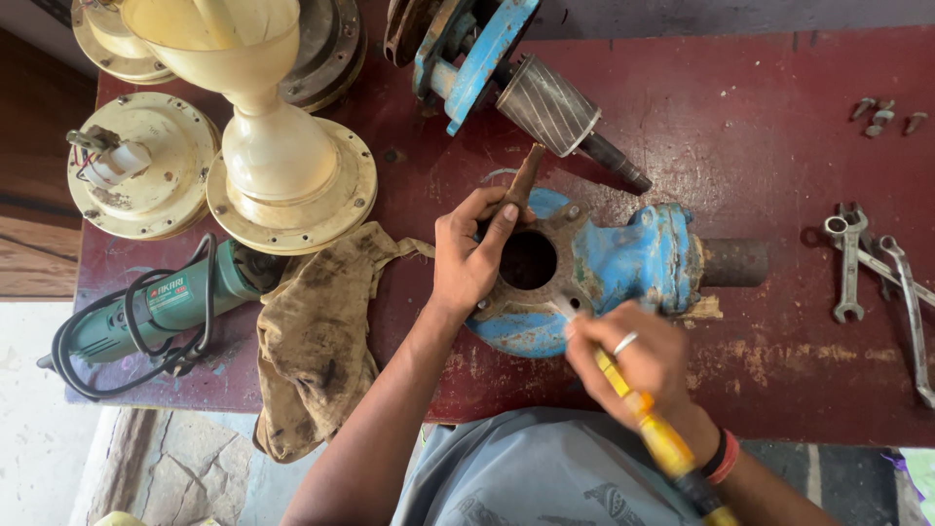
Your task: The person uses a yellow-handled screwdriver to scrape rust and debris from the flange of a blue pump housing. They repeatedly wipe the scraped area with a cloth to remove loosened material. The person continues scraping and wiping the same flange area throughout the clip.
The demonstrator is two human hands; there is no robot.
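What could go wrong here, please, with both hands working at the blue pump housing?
1. The screwdriver tip sits on the flange beside the left hand; a slip might jab its fingers.
2. The blue pump housing lies unclamped on the red table and may roll.
3. The rag overhangs the edge and could drop.

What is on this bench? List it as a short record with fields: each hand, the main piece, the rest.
left hand: rests on the rim of the blue pump housing, pinching a brown rod
right hand: grips a yellow-handled screwdriver, tip at the housing flange
bench: dark red, worn
left side: green angle grinder, dirty rag, cream fan motors
right side: spanners, loose bolts
top: rotor on blue bracket
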